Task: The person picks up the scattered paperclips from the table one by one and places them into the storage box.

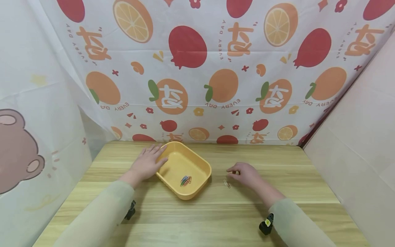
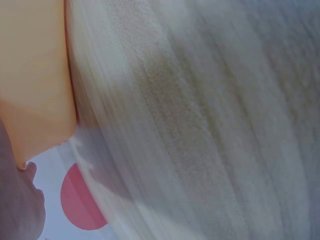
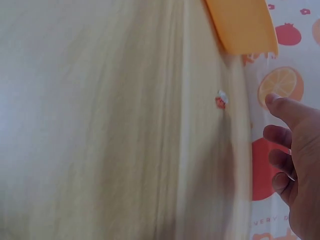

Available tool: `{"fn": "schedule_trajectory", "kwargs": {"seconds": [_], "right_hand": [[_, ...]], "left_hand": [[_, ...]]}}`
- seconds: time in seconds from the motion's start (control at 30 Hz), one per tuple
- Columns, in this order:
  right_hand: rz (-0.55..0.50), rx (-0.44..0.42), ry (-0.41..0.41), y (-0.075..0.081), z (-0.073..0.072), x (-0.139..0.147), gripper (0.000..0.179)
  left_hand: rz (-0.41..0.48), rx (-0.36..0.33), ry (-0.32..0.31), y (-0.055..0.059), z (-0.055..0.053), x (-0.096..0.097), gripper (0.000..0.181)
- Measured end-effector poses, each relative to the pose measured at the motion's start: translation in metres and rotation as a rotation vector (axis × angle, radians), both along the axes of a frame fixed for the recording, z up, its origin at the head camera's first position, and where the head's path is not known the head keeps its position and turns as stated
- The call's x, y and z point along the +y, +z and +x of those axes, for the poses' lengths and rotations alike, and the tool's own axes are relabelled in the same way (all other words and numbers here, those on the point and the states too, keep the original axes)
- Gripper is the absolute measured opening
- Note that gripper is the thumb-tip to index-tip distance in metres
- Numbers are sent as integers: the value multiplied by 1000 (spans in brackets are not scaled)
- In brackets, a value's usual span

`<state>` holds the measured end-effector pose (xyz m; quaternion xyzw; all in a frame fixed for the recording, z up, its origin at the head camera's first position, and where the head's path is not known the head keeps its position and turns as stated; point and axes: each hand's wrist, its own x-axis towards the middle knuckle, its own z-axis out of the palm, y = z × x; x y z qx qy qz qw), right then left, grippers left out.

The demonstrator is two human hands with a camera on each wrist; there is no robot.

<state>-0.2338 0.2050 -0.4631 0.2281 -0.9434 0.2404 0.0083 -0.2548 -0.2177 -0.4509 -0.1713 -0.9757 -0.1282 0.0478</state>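
A yellow plastic tray (image 1: pixel 172 161) sits on the table, with a small heap of coloured paper clips (image 1: pixel 186 180) inside near its front end. My left hand (image 1: pixel 146 163) rests on the tray's left rim, fingers spread and fairly straight, thumb reaching over the inside. To the right of the tray, two paper clips (image 1: pixel 226 184), one pale and one reddish, lie close together on the wood. My right hand (image 1: pixel 245 174) hovers just above and beside them. In the right wrist view its fingers bend loosely, the thumb stands apart, and nothing shows between them.
The wooden table (image 1: pixel 197 223) ends at a fruit-print cloth (image 1: pixel 197 79) behind it. Pale cloth walls (image 1: pixel 364 130) stand at both sides. A black wrist camera (image 1: pixel 266 224) is strapped below each sleeve.
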Motion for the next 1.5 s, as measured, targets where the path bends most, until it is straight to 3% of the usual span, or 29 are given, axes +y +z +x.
{"fn": "schedule_trajectory", "kwargs": {"seconds": [0.2,0.5,1.0,1.5], "right_hand": [[9,-20,-5,-7,2,6,22],[-12,-182,-17,-9,11,4,21],[67,-105,54,-16,13,2,23],[81,-118,87,-15,8,9,17]], "left_hand": [[-2,-11,-1,0,-1,-1,72],[-13,-14,-2,2,-2,0,69],[-2,-9,-1,1,-3,0,67],[-9,-9,2,-2,-3,-2,67]]}}
